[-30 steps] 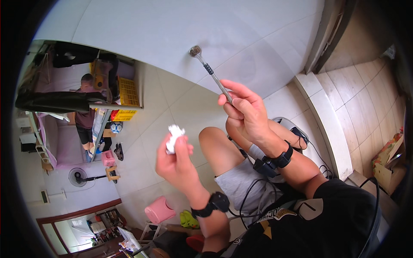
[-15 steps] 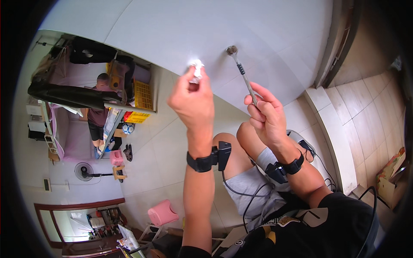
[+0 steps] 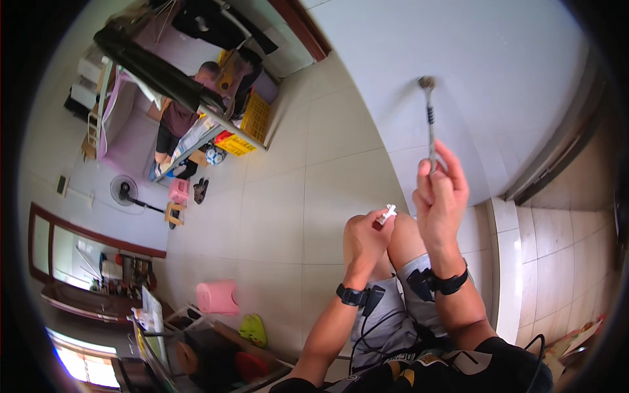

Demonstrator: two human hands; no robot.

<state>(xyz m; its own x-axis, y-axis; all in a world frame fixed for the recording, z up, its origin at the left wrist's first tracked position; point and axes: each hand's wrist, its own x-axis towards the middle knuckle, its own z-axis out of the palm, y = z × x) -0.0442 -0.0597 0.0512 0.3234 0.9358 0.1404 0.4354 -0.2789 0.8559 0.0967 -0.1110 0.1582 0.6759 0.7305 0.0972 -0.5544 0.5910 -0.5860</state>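
My right hand (image 3: pixel 440 203) is raised on the right, fingers closed around the lower end of a slim metal rod tool (image 3: pixel 430 134). Its round, brownish, rough-looking head points away from me, in front of the white wall, with a black ribbed section below the head. Whether the head touches the wall, I cannot tell. My left hand (image 3: pixel 370 239) is low over my knees, thumb and fingers pinching a small crumpled white tissue (image 3: pixel 388 214). Black straps with small box-shaped devices and cables sit on both wrists.
A person (image 3: pixel 180 124) is by a bunk bed at the far left, near a yellow crate (image 3: pixel 254 121) and a ball (image 3: pixel 215 155). A fan (image 3: pixel 124 190), pink stool (image 3: pixel 218 297) and green slippers (image 3: pixel 253 329) stand around the tiled floor. A raised sill (image 3: pixel 506 275) runs along my right.
My left hand has come down from in front of the wall to my knees with the tissue. My right hand still holds the rod, now more upright. The whole view has turned.
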